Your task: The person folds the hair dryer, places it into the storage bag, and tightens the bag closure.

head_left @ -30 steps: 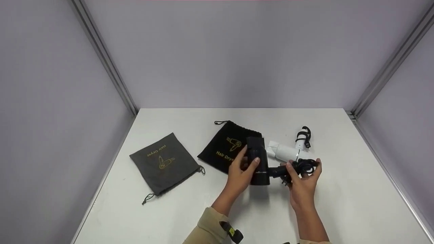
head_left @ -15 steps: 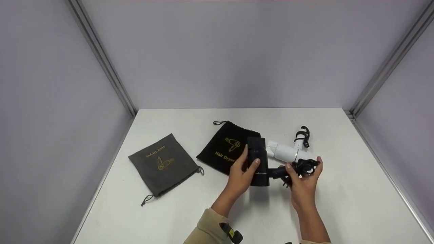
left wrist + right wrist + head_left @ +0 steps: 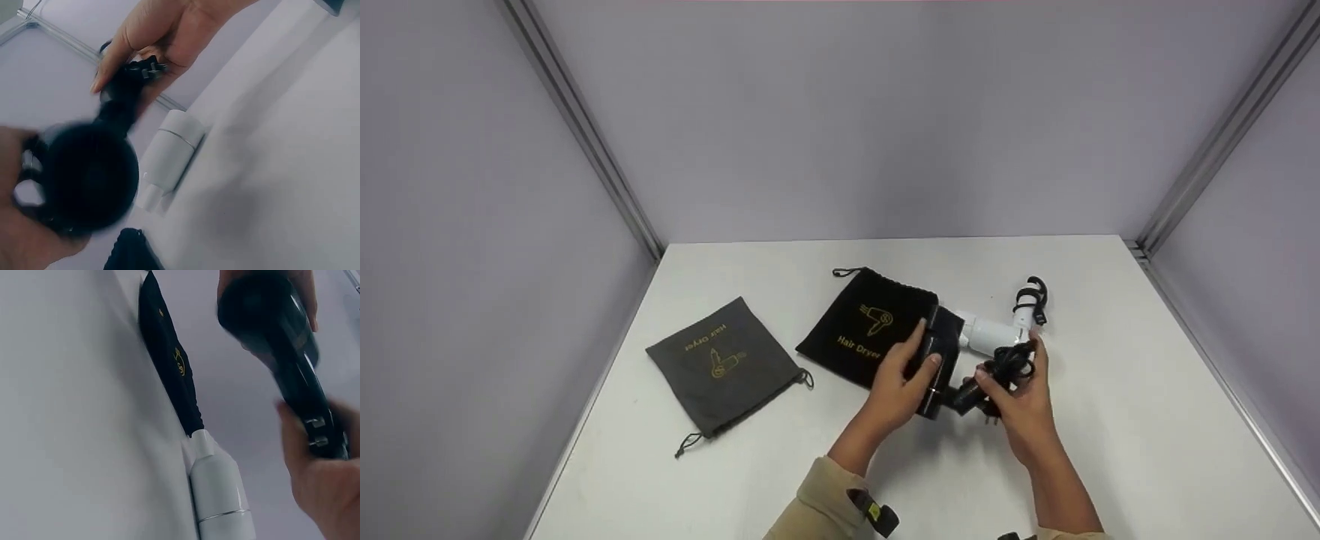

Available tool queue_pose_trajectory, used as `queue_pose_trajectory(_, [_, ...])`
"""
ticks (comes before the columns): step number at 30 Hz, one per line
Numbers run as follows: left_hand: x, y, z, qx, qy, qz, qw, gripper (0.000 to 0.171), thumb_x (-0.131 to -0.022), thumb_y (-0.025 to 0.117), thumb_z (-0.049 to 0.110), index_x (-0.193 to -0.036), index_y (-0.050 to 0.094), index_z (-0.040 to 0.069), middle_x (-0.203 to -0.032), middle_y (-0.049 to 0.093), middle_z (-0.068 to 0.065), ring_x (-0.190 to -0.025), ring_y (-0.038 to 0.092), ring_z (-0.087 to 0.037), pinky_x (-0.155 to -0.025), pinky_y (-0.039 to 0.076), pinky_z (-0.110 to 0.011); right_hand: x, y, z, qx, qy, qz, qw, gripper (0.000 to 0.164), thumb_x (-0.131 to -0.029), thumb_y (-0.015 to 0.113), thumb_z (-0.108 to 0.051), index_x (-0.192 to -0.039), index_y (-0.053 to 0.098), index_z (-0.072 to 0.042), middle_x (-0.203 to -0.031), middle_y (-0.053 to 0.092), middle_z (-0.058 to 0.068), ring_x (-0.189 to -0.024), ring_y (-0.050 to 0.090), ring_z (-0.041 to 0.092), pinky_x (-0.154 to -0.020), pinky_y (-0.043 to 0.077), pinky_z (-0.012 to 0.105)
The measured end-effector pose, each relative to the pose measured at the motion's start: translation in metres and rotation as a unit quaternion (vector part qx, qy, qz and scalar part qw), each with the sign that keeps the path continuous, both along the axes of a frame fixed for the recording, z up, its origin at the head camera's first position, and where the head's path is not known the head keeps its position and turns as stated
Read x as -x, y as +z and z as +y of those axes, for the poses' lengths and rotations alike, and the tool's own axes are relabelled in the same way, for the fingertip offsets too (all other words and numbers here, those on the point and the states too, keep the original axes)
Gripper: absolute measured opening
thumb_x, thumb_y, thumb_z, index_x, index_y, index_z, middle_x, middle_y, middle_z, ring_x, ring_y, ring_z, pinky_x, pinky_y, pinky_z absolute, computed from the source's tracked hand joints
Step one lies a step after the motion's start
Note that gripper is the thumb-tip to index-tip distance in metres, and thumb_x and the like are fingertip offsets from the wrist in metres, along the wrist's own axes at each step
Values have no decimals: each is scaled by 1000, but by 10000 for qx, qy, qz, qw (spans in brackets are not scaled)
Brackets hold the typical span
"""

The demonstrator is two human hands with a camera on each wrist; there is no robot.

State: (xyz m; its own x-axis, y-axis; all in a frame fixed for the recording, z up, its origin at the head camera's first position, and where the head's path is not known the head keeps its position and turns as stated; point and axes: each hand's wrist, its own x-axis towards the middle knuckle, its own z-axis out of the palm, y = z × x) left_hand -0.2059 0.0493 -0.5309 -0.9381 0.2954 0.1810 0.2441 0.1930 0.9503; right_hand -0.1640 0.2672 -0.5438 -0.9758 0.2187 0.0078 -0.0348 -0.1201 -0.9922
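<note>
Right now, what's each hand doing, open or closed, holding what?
Left hand: closed, holding the black hair dryer around its body.
Right hand: closed, holding its handle and bundled cord.

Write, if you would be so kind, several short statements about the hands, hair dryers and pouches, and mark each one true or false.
1. The left hand and the right hand both hold the black hair dryer. True.
2. The black hair dryer is inside a pouch. False: it is out in the open, held in the hands.
3. The white hair dryer lies on the table, with a black cord wound round its handle. True.
4. The gray pouch and the black pouch both bear a printed hair dryer picture. True.
5. In the head view, the gray pouch lies to the right of the black pouch. False: it lies to the left.
</note>
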Motion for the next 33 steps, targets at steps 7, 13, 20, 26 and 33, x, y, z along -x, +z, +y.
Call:
queue_pose_trajectory(7, [-2,0,1,55,-312,-22,9995,65,-109,59,39,-167,32,28,-133,60,-11,-108,55,-13,-95,54,-31,-2,1,12,-416,315,11,9986,109,-98,77,-8,-166,3,-49,-137,57,10,-114,73,12,-90,62,27])
queue_pose_trajectory(13, [-2,-1,-2,19,-386,-62,9992,65,-109,60,38,-167,32,30,-130,59,-11,-108,55,-14,-95,55,-32,0,5,16,-577,724,-186,9955,112,-98,79,-13,-165,-3,-52,-147,47,15,-119,70,11,-94,61,29])
queue_pose_trajectory(20, [-6,-3,4,266,-617,77,9977,65,-108,58,41,-167,32,31,-136,61,-11,-116,60,-17,-99,55,-33,-3,10,24,-1080,1126,-435,9868,112,-98,79,-15,-165,-3,-51,-160,35,26,-126,66,27,-92,60,32])
queue_pose_trajectory(26, [-8,-7,12,694,-940,388,9924,62,-109,57,43,-166,35,31,-143,63,-8,-119,60,-12,-105,53,-32,-5,11,25,-1519,1583,-386,9749,111,-97,80,-17,-168,0,-46,-174,6,27,-148,40,54,-96,57,33])
queue_pose_trajectory(33, [-5,-9,11,577,-1140,112,9917,62,-107,62,43,-164,38,35,-150,60,-7,-123,60,-12,-104,53,-29,-10,3,27,-1169,1437,-447,9817,109,-96,80,-11,-167,6,-46,-167,26,27,-135,58,42,-92,61,33])
